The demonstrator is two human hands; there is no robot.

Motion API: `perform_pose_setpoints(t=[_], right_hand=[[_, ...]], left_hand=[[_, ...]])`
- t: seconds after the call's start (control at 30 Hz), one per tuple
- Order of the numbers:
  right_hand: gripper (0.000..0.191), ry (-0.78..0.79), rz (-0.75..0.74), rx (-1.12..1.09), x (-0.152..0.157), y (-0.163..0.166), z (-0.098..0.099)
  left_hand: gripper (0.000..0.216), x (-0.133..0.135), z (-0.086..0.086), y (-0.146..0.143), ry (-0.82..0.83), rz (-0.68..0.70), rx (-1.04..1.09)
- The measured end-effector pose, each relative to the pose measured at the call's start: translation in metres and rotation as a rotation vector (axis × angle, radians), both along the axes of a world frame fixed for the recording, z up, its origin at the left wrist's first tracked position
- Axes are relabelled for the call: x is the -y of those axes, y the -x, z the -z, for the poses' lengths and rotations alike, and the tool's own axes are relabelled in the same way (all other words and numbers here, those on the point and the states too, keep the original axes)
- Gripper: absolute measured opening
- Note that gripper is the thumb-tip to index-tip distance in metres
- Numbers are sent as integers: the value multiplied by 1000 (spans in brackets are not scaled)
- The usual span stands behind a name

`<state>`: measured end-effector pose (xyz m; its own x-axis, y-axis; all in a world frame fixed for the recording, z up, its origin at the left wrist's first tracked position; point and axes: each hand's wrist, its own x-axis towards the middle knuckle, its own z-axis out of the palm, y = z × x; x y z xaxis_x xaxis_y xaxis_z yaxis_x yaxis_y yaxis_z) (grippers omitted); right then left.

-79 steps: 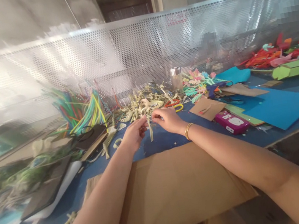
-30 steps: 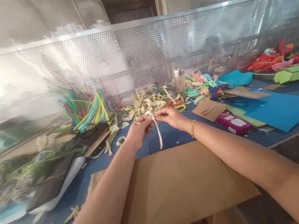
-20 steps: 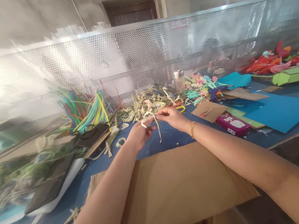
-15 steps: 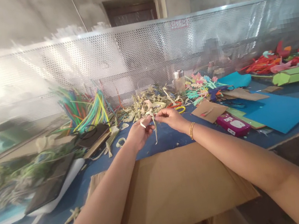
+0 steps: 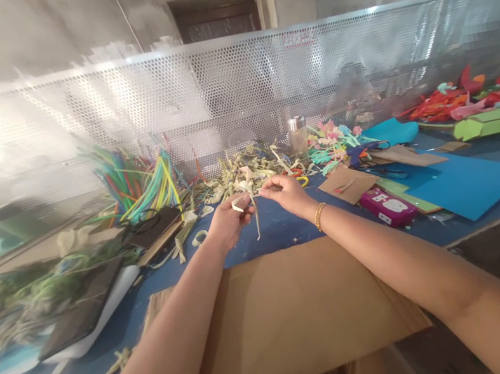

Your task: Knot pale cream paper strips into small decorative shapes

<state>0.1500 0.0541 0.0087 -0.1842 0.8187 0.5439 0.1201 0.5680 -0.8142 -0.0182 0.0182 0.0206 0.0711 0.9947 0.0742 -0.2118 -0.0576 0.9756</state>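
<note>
Between the fingers of my left hand (image 5: 231, 224) is a small pale flower-like piece (image 5: 246, 186) made of thin strips, with a thin greenish stem hanging down from it. A white curled strip (image 5: 236, 206) lies against the same hand. My right hand (image 5: 289, 197), with a gold bracelet at the wrist, is closed in a pinch beside the piece's right edge. What its fingertips hold is too small to make out. Behind both hands spreads a heap of dry, pale green strips (image 5: 228, 174).
A brown cardboard sheet (image 5: 301, 313) lies across the front of the blue table (image 5: 282, 233). Colourful stems (image 5: 153, 185) stand at left. A purple packet (image 5: 388, 206) and blue sheets (image 5: 467, 187) lie at right. A perforated metal screen (image 5: 157, 100) borders the back.
My right hand has shifted slightly up, and its fingertips sit a little farther from the stem. The flower-like piece's pale strips look more spread. My left hand keeps its hold.
</note>
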Motion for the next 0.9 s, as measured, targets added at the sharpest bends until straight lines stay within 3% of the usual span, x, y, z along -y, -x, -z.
perform_pose_setpoints(t=[0.13, 0.3, 0.4, 0.6, 0.9], right_hand=[[16, -48, 47, 22, -1, -1, 1], [17, -283, 260, 164, 2, -4, -3], [13, -353, 270, 245, 4, -3, -5], [10, -276, 191, 241, 4, 4, 0], [7, -184, 187, 106, 8, 6, -1]], left_hand=[[7, 2, -2, -2, -3, 22, 29], [5, 1, -3, -1, -20, 14, 107], [4, 1, -3, 0, -16, 53, 128], [6, 4, -2, -2, 1, 98, 114], [16, 9, -3, -13, 6, 99, 109]])
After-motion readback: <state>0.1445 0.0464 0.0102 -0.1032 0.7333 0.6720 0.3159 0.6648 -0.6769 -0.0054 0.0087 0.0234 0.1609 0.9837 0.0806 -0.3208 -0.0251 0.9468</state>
